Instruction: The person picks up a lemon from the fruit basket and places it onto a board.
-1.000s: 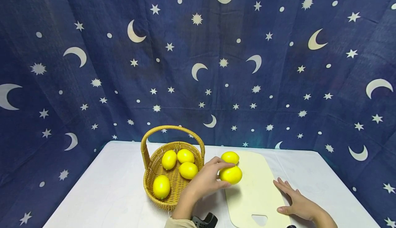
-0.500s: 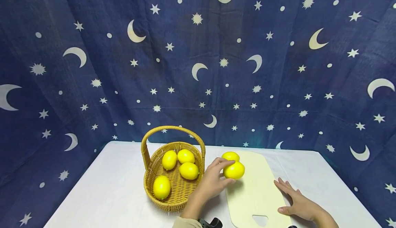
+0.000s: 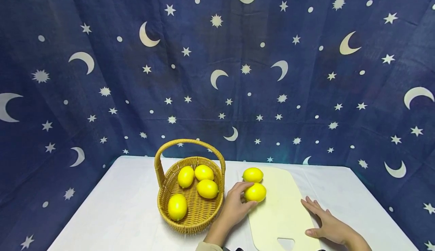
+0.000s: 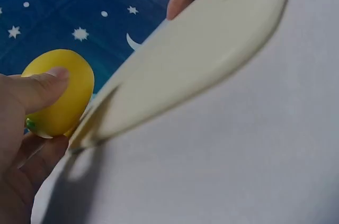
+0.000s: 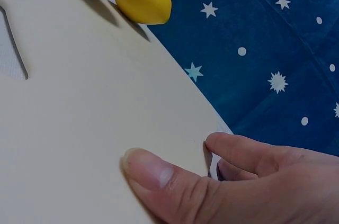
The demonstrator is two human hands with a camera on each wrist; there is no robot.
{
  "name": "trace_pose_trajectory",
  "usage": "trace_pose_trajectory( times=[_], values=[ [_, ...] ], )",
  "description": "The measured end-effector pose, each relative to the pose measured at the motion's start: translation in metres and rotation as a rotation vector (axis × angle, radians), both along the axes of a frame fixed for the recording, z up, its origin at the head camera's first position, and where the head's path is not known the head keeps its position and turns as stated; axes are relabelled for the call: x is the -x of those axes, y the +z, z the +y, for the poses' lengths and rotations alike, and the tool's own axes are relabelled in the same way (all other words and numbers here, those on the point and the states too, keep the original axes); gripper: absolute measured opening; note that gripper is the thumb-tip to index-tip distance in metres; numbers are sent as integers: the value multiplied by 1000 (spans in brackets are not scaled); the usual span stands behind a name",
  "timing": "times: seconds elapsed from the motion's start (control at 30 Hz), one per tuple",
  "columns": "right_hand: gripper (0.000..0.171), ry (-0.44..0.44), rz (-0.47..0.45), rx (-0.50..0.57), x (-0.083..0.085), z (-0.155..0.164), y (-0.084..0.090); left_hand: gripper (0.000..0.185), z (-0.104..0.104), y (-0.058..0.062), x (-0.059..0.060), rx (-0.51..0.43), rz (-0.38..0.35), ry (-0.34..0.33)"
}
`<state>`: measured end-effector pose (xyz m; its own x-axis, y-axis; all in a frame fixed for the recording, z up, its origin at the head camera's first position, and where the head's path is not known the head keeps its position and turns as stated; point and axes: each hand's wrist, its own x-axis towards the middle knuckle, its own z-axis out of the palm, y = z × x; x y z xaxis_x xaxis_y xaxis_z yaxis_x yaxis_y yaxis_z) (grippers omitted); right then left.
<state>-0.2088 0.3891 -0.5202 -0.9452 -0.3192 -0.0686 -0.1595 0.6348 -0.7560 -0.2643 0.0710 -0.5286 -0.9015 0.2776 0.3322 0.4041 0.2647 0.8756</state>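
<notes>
The near lemon (image 3: 255,192) sits on the left edge of the cream cutting board (image 3: 282,213), just in front of a second lemon (image 3: 253,175) and touching or nearly touching it. A second ago I had it a little nearer me; half a second ago it was pushed up against the far lemon, and now it has settled back onto the board. My left hand (image 3: 238,205) has slid lower and its fingers are curled round the fruit's left side, thumb pressed to the skin in the left wrist view. To me that reads as the fruit set down, grip not yet let go. My right hand (image 3: 326,222) has not moved: it lies spread flat on the board's right edge, pinning it to the white table (image 3: 119,213).

Just left of my hand stands the wicker basket (image 3: 170,185) with four lemons (image 3: 207,188) inside, its handle (image 3: 190,142) arching over them. The basket's rim is close beside my wrist, and the far lemon crowds the spot.
</notes>
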Motion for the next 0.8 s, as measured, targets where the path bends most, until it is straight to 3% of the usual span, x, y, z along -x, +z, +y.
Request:
trace_pose_trajectory(
  times=[0.2, 0.37, 0.57, 0.8],
  values=[
    [88, 4, -6, 12, -1, 1, -2, 53, 0, -15, 6, -44, -14, -6],
    [88, 10, 5, 40, -3, 4, -4, 53, 2, -24, 12, -141, -25, -68],
    [89, 13, -2, 71, -4, 4, 0, 52, 2, -25, 14, -164, 3, -55],
    [91, -11, -27, -1, -3, -1, 3, 51, -2, -24, 12, -215, 22, -45]
  ],
)
